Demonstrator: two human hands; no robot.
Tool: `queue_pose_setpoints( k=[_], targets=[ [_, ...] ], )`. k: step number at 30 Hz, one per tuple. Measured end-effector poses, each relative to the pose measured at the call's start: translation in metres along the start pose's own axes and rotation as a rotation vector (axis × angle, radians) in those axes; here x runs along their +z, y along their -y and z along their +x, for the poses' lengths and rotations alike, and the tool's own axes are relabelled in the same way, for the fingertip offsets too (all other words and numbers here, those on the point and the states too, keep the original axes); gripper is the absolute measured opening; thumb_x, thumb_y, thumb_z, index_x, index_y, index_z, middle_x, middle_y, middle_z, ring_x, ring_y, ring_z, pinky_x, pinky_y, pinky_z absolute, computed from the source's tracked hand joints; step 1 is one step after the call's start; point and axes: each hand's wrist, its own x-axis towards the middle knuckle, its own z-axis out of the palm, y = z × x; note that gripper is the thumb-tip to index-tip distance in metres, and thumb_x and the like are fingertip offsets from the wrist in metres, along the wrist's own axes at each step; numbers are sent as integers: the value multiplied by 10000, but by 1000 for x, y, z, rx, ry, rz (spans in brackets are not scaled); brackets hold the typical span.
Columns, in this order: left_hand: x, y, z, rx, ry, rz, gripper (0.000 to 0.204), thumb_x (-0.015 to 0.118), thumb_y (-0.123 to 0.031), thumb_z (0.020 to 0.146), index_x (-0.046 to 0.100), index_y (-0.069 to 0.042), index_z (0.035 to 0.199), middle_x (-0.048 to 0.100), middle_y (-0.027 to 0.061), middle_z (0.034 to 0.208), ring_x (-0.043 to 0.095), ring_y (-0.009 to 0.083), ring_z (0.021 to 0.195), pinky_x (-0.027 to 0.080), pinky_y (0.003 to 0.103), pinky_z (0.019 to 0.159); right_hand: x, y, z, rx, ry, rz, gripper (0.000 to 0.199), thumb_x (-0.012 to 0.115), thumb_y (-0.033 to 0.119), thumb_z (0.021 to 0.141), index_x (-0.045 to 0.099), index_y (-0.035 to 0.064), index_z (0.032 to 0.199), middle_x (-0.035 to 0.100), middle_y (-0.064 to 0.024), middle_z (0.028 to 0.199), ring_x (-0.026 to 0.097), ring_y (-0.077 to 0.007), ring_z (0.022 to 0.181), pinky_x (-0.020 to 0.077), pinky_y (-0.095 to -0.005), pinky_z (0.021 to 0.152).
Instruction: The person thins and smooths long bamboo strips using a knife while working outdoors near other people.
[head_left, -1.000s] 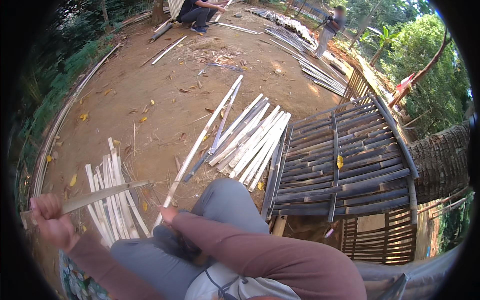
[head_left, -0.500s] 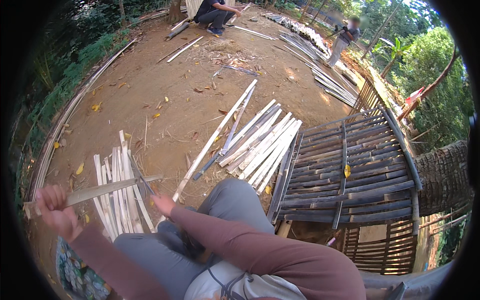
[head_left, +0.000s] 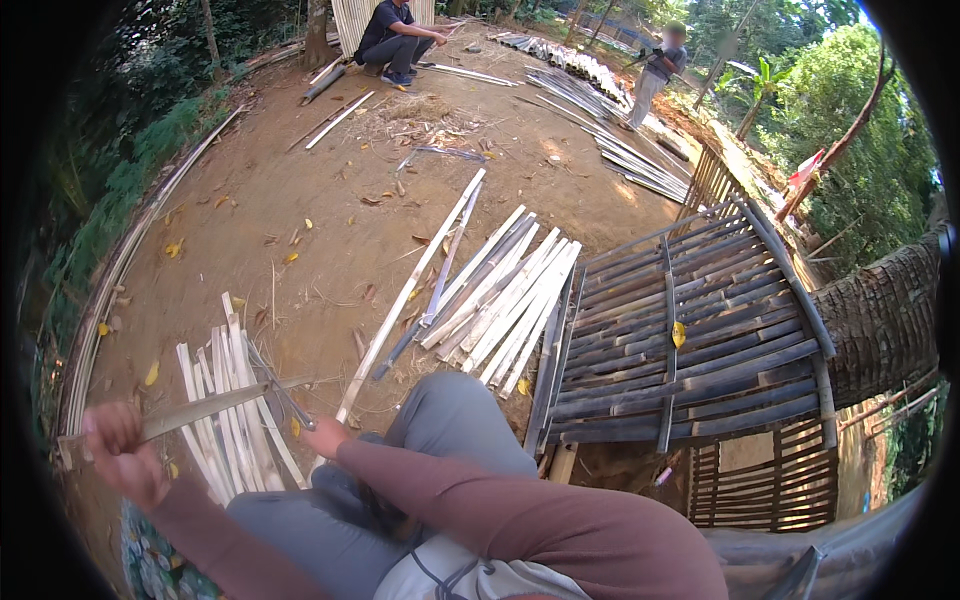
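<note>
My left hand [head_left: 130, 452] is closed around one end of a flat bamboo strip [head_left: 205, 410], at the lower left. My right hand [head_left: 325, 438], in front of my bent knee, is closed on a knife [head_left: 285, 394] whose narrow dark blade points up and left. The blade meets or crosses the strip near its far end; blur keeps me from telling how deep it sits. The knife's handle is hidden in my fingers. Beneath the strip, a bundle of split bamboo pieces [head_left: 225, 420] lies on the ground.
Ahead lies a pile of pale bamboo slats [head_left: 510, 295] beside a long strip [head_left: 410, 295]. A dark bamboo rack [head_left: 690, 345] and a tree trunk [head_left: 885, 300] stand at right. Farther off, one person [head_left: 395, 45] crouches and another [head_left: 655, 80] stands near more bamboo.
The view has shifted a little, so the yard appears farther left and higher in part. Both hands sit slightly lower in the picture, still holding the strip and the knife.
</note>
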Motion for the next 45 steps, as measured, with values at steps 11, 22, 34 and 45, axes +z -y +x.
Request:
queue_pose_setpoints(
  k=[11,22,34,45],
  targets=[
    [51,25,0,-12,104,70,425,483,-271,1082,316,-147,711,247,-23,640,225,98,560,211,300,541,-11,21,21,24,-222,294,389,664,356,925,718,-29,943,724,-250,920,696,-422,897,513,-484,789],
    [11,9,12,14,-84,19,429,419,-251,1123,313,-147,722,228,-25,633,205,102,566,211,301,547,-11,-22,22,30,56,30,365,611,333,905,739,-4,966,736,-237,872,738,-371,856,562,-474,779],
    [-15,-22,9,45,-360,97,482,411,-246,1137,298,-156,677,220,-31,601,183,103,544,202,311,540,0,14,19,-145,107,-2,395,638,363,867,724,-17,928,726,-268,952,696,-451,905,532,-521,806],
    [-2,-29,-10,69,-403,232,499,456,-309,1093,314,-159,639,230,-37,549,184,103,508,182,310,527,-20,-39,22,124,83,-277,430,620,358,886,761,-4,1071,733,-269,1075,692,-439,1054,537,-508,926]
  ],
)
